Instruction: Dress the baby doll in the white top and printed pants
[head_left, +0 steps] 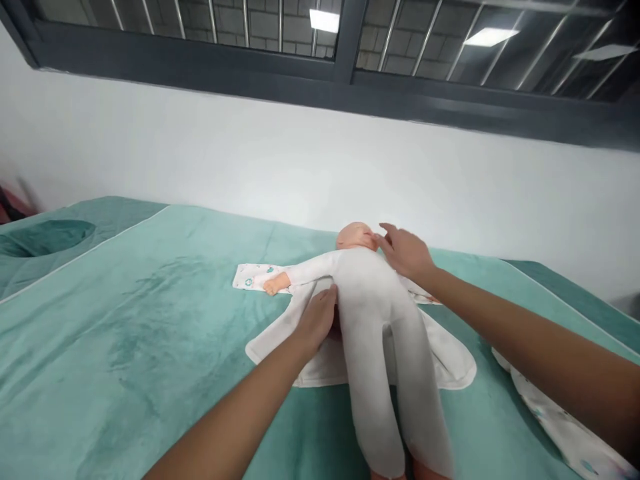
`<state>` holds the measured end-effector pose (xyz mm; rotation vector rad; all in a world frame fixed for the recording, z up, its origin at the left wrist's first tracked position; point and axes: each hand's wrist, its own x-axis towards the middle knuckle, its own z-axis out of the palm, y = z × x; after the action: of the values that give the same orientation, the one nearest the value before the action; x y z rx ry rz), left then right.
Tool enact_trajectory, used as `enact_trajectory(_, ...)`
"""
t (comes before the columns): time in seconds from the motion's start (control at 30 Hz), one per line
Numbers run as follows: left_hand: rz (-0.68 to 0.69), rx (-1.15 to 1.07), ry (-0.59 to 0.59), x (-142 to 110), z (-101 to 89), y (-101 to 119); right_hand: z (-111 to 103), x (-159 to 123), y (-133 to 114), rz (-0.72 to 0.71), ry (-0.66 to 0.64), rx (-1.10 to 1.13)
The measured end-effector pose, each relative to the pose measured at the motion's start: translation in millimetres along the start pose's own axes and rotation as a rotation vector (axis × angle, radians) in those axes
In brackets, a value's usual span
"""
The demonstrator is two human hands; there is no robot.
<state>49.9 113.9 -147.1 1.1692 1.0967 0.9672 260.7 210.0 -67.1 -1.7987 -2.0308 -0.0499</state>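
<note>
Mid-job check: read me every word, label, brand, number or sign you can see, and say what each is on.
No readable text anywhere in view.
White fabric strip with small teal prints, beside the white cloth-bodied doll: prints too small to tell whether any are letters.
White fabric with teal prints at the picture's lower right: too blurred to tell.
Doll's white body, teal plush cover, dark grey window frame: no lettering shows.

We see a doll over an open garment on a bed, head toward the wall, our left hand by its torso, our right hand by its head; at right, partly behind our forearm, lies what seems another garment.
</note>
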Motion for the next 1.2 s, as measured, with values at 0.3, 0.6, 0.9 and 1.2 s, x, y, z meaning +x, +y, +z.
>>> enact_trajectory(0.3, 0.434, 0.933, 0.102, 26, -27.1, -6, 51, 14, -121, -0.603, -0.571, 0.000)
enact_trajectory(0.6, 0.327, 1.242, 0.370, 27, -54.7, 3, 23, 2, -96, -0.394, -0.364, 0.448)
enact_trajectory(0.9, 0.066, 0.171, 0.383, 28, -94.7, 22, 18, -11, -100, -0.375, -0.433, 0.214)
enact_trajectory(1.2, 0.052, -0.015, 0.227, 11, -74.8, 34, 38, -6, -95, -0.387, -0.240, -0.066)
